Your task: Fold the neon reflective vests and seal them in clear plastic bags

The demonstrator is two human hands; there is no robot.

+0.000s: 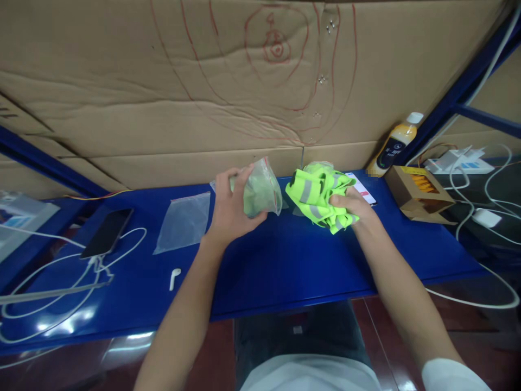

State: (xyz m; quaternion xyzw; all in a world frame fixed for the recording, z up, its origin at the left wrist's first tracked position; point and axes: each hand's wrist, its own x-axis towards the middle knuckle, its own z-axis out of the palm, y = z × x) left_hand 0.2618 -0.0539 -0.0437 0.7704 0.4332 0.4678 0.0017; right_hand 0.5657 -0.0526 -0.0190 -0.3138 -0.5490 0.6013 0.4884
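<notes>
Near the frame's centre, the left hand (230, 209) is clamped on a greenish plastic bag (264, 187); right of centre, the right hand (353, 205) clutches crumpled neon striped fabric (317, 195). A flat clear pouch (185, 221) lies farther left.

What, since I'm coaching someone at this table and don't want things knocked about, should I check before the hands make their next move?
1. Left hand has hold of the clear bag with green contents: ok.
2. Right hand has hold of the neon cloth: ok.
3. Neon cloth neatly folded: not ok, it is bunched up.
4. Flat bag lying on the table: ok, left of the left hand.
5. Left forearm well clear of the earbud: cannot tell, they look close in this view.
</notes>
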